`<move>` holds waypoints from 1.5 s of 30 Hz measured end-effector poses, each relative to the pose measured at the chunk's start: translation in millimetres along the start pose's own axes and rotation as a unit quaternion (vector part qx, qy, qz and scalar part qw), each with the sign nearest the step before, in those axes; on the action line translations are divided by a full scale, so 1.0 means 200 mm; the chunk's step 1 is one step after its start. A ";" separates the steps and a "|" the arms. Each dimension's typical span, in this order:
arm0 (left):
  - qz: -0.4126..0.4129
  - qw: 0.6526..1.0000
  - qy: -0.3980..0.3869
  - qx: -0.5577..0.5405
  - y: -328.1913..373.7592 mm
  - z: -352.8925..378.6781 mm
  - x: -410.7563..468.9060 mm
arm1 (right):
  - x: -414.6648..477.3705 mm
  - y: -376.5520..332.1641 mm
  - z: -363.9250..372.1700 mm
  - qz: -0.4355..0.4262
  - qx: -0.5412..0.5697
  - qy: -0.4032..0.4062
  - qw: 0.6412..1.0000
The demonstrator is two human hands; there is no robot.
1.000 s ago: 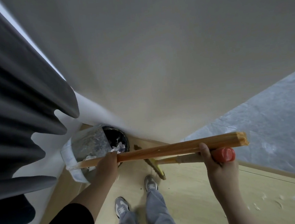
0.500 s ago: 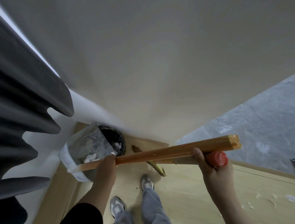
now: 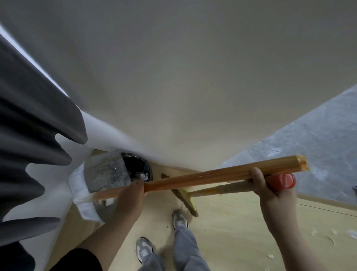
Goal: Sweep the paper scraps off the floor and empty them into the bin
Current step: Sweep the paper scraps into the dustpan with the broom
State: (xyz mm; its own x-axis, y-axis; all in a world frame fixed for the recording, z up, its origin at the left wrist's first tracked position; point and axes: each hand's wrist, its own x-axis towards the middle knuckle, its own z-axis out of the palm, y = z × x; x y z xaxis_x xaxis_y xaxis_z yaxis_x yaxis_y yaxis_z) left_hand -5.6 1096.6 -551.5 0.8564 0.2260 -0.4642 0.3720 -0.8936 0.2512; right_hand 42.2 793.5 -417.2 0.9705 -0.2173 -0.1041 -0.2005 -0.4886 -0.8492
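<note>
My left hand (image 3: 129,197) grips the long wooden dustpan handle (image 3: 208,175) close to the pan. The grey metal dustpan (image 3: 106,175) is tipped over the mouth of the black bin (image 3: 138,165), which stands in the corner. White paper scraps (image 3: 143,177) lie at the bin's opening, next to the pan's lip. My right hand (image 3: 272,194) clamps the far end of the dustpan handle together with the red-capped broom handle (image 3: 283,180). The broom head (image 3: 186,200) hangs just above the floor by my shoes.
A grey curtain (image 3: 20,147) hangs at the left and a white wall (image 3: 189,70) is straight ahead. Several paper scraps (image 3: 352,234) lie on the wooden floor at the lower right. Grey tiled floor (image 3: 323,145) begins beyond a threshold on the right.
The white scraps that lay on the pan half a second ago no longer show there; some now sit at the bin's mouth. Both hands keep their grips and have barely shifted.
</note>
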 end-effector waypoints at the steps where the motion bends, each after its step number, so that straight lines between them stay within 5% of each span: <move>1: 0.002 1.000 0.003 0.002 0.01 -0.02 0.01 | 0.01 0.00 0.00 0.001 -0.002 0.005 1.000; 27: 0.073 0.996 -0.029 0.050 0.20 -0.07 0.01 | 0.08 0.23 -0.19 0.061 0.013 0.052 0.997; 45: 0.039 0.991 -0.085 0.091 0.25 -0.06 0.04 | 0.07 0.29 -0.21 0.094 0.003 0.028 0.995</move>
State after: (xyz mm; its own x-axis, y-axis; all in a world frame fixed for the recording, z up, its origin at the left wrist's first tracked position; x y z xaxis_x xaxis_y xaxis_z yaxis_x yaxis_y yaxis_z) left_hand 24.5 1058.6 -533.7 0.8011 0.0990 -0.5903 0.2229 -0.9646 0.1408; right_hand 37.6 726.5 -445.4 0.9069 -0.3511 -0.2329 -0.3771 -0.4298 -0.8204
